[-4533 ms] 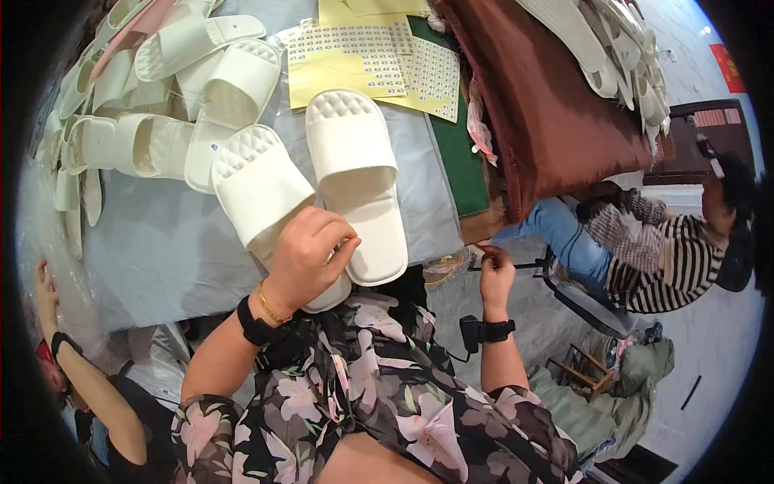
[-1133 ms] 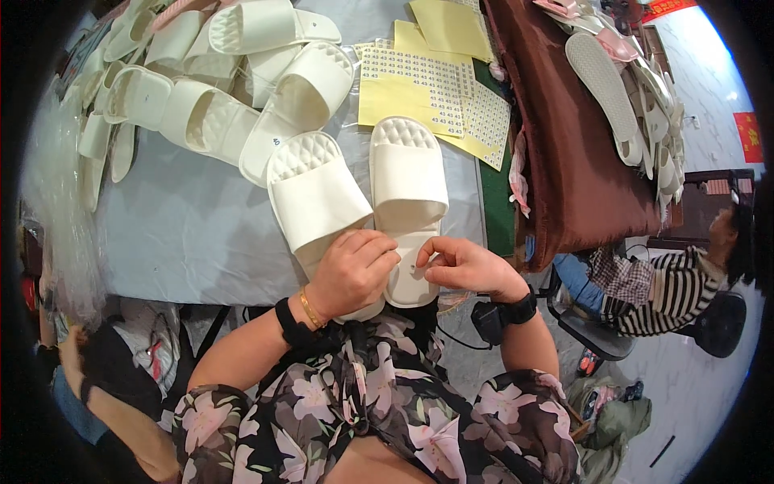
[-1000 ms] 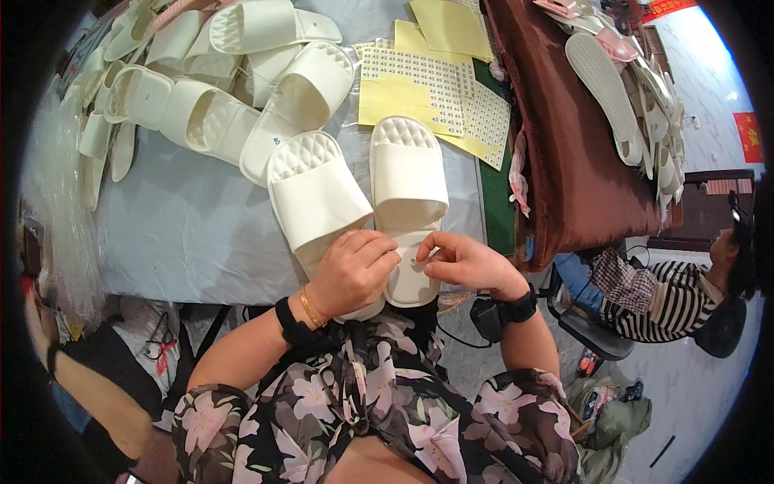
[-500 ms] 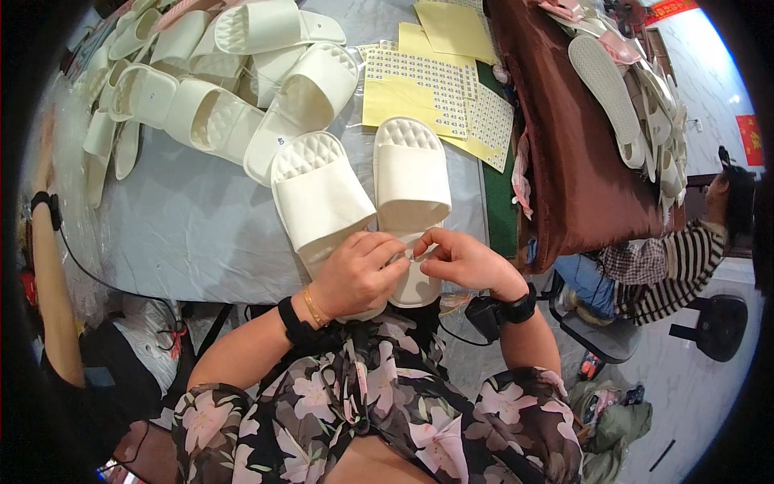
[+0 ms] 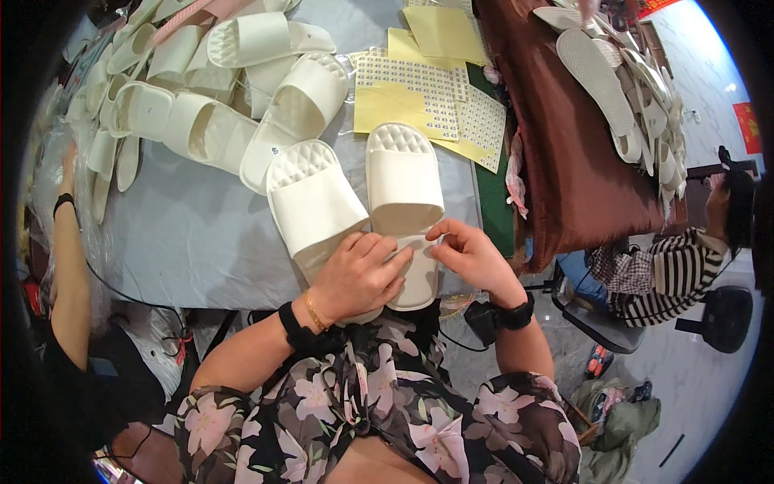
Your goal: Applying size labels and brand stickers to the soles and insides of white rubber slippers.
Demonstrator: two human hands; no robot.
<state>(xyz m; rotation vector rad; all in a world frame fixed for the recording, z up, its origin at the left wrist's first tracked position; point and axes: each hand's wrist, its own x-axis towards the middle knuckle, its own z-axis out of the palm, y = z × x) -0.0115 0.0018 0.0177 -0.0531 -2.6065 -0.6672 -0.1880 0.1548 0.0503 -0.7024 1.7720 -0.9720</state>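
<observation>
Two white open-toe slippers lie side by side at the table's near edge, quilted toe ends pointing away from me. My left hand [image 5: 359,273] lies across the heel part of the left slipper [image 5: 316,198], its fingers loosely bent and reaching onto the insole of the right slipper [image 5: 405,181]. One fingertip touches that insole; whatever is under it is hidden. Just right of the same slipper hovers my right hand [image 5: 476,254], thumb and index finger apart, with nothing visible between them.
Yellow-backed sheets of small printed stickers [image 5: 411,101] lie beyond the slippers. More white slippers [image 5: 218,129] are heaped at the far left, others [image 5: 597,89] on a brown covered surface [image 5: 556,177] at right. A person's arm [image 5: 71,274] is at left; another person [image 5: 685,270] sits at right.
My hands have moved apart: the right has drawn back from the insole and its fingers have parted. My left fingers have stretched further over the right slipper's insole.
</observation>
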